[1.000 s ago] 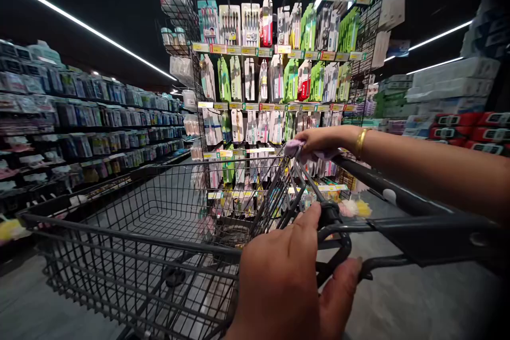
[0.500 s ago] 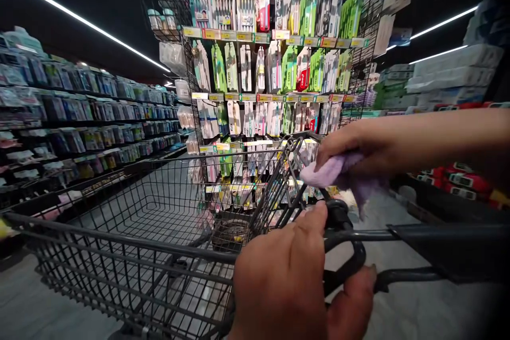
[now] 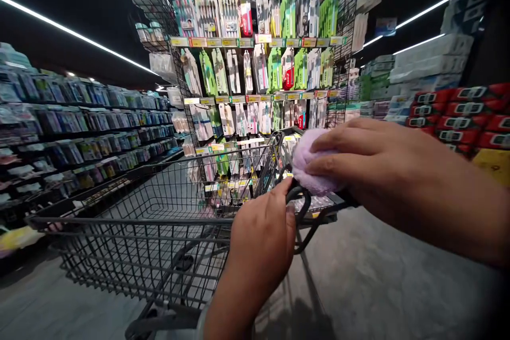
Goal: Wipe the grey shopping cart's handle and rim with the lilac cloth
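Observation:
A black wire shopping cart [image 3: 131, 220] stands in front of me in a store aisle, its basket empty. My left hand [image 3: 263, 234] is closed around the cart's black handle at its near left end. My right hand [image 3: 382, 170] presses a pale purple cloth [image 3: 308, 162] onto the top of the handle, fingers spread over the cloth. The handle bar under my right hand is mostly hidden by the hand and cloth.
A wire display rack of packaged toothbrushes [image 3: 258, 64] rises just beyond the cart. Long shelves of small goods [image 3: 79, 127] line the left side. Stacked red and white packs [image 3: 458, 111] fill the right. Grey floor [image 3: 370, 281] lies beneath.
My right hand has drawn the purple cloth back from the cart's far rim to the handle, close to my left hand. The view has swung slightly right.

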A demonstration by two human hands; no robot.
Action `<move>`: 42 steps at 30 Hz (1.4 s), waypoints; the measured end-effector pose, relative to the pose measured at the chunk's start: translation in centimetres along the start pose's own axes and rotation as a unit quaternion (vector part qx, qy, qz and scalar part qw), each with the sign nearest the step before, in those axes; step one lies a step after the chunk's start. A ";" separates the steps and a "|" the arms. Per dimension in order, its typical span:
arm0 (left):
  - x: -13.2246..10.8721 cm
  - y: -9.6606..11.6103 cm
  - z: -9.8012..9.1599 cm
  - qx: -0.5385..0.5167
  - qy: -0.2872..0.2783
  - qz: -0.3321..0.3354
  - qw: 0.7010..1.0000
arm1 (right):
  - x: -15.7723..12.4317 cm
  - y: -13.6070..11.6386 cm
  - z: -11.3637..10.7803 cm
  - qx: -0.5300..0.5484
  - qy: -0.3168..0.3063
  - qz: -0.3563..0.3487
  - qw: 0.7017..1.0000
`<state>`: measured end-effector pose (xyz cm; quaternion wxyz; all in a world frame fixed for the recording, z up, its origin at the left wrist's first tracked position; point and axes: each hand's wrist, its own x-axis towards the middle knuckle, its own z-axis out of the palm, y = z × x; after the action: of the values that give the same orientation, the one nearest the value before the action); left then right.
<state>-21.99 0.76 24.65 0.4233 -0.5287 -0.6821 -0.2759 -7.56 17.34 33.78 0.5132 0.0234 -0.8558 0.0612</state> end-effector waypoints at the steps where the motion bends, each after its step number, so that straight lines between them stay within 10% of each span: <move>1: 0.1 0.2 0.2 -0.001 -0.001 0.002 1.000 | -1.1 -1.0 0.7 -0.015 0.018 -0.017 1.000; 9: 0.6 -0.4 0.5 -0.038 -0.090 0.054 0.994 | -7.7 -4.2 8.4 -0.101 0.188 -0.133 0.968; 15: 0.1 -3.0 -1.1 0.035 -0.199 -0.028 0.979 | -8.1 -2.7 9.2 -0.083 0.252 -0.035 0.964; 20: 0.1 -2.4 1.7 0.078 -0.138 0.010 0.987 | -10.4 -2.3 13.1 -0.095 0.207 -0.073 0.971; 29: 0.6 -0.9 5.7 0.109 -0.075 0.060 0.989 | -8.5 2.8 10.2 -0.098 0.302 0.016 0.948; 35: 0.8 -1.0 4.3 0.080 -0.106 0.050 0.990 | -16.0 2.7 16.6 -0.077 0.162 -0.108 0.978; 38: 1.1 -1.3 3.9 0.106 -0.113 0.013 0.988 | -16.7 3.4 16.1 -0.083 0.129 -0.143 0.978; 42: 1.2 -1.3 5.6 0.154 -0.118 0.023 0.981 | -14.9 5.6 13.1 -0.096 0.222 -0.001 0.970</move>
<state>-24.94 5.56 23.04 0.4220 -0.5019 -0.7492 -0.0933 -12.52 20.89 14.09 0.6903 -0.0391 -0.7223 -0.0178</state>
